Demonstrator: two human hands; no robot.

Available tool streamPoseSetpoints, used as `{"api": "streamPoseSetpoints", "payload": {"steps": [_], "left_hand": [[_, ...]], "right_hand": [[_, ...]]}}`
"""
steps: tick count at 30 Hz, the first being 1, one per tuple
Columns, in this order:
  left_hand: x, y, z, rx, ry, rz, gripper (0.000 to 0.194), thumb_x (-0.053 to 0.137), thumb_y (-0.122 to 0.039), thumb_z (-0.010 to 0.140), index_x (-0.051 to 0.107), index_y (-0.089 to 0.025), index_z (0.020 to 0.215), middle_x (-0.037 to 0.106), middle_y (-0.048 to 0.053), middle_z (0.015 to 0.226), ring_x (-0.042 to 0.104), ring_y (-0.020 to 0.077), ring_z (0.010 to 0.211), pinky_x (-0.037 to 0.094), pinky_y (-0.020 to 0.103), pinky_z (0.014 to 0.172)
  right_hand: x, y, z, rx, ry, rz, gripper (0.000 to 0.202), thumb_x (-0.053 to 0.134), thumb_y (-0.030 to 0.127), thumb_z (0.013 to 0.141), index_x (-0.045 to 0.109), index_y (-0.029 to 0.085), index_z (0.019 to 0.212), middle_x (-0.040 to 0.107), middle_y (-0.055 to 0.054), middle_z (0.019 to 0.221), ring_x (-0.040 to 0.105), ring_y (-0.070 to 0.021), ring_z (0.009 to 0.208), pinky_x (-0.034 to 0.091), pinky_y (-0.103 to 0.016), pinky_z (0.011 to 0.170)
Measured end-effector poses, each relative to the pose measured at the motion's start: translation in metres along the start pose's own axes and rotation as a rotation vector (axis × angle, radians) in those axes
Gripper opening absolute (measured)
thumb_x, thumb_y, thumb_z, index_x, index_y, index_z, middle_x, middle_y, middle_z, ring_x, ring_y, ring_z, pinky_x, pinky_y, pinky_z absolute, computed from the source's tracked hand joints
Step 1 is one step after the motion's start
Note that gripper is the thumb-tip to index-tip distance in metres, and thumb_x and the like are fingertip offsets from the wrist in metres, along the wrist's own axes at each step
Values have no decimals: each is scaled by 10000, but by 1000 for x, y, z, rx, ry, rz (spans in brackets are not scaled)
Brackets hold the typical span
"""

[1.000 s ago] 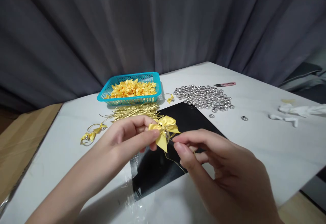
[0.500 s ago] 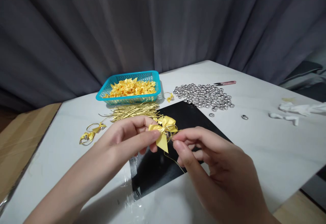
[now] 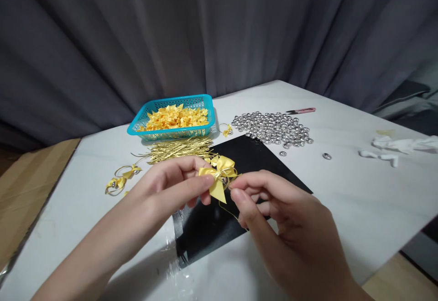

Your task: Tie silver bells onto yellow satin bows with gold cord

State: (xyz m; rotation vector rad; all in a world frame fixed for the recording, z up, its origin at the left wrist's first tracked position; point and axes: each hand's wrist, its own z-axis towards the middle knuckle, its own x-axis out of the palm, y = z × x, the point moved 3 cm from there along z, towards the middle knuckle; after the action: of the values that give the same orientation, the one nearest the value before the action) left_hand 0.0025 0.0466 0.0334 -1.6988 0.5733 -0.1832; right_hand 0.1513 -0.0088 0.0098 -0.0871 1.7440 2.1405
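Between thumb and fingers, my left hand (image 3: 178,184) pinches a yellow ribbon bow (image 3: 218,190) by its left side. Gold cord (image 3: 230,213) is wound about the bow's middle, and one loose end trails below it. The thumb and forefinger of my right hand (image 3: 284,219) are closed on the gold cord at the bow's right edge. A bit of shiny metal shows behind the bow, mostly hidden. Both hands are held above a black sheet (image 3: 212,237) on the white table.
Behind my hands stands a blue basket (image 3: 171,134) of yellow bows, with a bundle of gold cords (image 3: 181,149) before it. Silver metal pieces (image 3: 273,129) are heaped at the back, near pink-handled snips (image 3: 303,111). Finished-looking bows (image 3: 119,180) lie left; white cloth pieces (image 3: 404,143) lie right.
The cord loops by my right fingertips sit slightly closer to the bow. Both hands keep their hold, and the whole view has shifted a little.
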Motion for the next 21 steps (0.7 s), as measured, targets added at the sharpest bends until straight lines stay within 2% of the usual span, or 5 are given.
{"api": "streamPoseSetpoints", "payload": {"steps": [7, 11, 14, 19, 21], "left_hand": [[0, 3, -1, 9, -7, -14, 154, 657, -398, 778, 670, -252, 732, 572, -46, 601, 465, 109, 577, 368, 210, 525], [2, 3, 2, 9, 9, -30, 197, 652, -414, 780, 649, -243, 683, 576, -46, 593, 470, 106, 576, 372, 203, 521], [2, 2, 1, -7, 10, -37, 221, 650, -404, 778, 630, -235, 637, 574, -45, 576, 466, 102, 569, 376, 200, 521], [3, 1, -3, -16, 22, -92, 198, 658, -389, 784, 650, -246, 647, 583, -50, 573, 490, 95, 574, 399, 188, 533], [4, 1, -4, -5, 40, -124, 196, 666, -396, 784, 657, -253, 651, 590, -52, 572, 505, 94, 579, 407, 182, 534]], "right_hand": [[5, -4, 3, 23, 51, 117, 138, 520, 215, 844, 622, 162, 768, 599, -13, 659, 546, -70, 555, 410, -141, 477], [10, -9, 2, 44, 92, 210, 118, 513, 216, 851, 595, 158, 789, 577, -13, 653, 553, -76, 573, 424, -133, 485], [11, -10, 2, 7, 73, 254, 103, 521, 202, 851, 587, 158, 786, 585, -11, 679, 556, -64, 583, 436, -117, 498], [12, -8, 3, -46, 34, 264, 74, 544, 156, 835, 587, 164, 776, 471, 45, 528, 420, -25, 433, 352, -93, 407], [12, -8, 4, -62, 40, 285, 82, 537, 148, 835, 588, 164, 773, 467, 46, 516, 420, -27, 423, 358, -96, 406]]}}
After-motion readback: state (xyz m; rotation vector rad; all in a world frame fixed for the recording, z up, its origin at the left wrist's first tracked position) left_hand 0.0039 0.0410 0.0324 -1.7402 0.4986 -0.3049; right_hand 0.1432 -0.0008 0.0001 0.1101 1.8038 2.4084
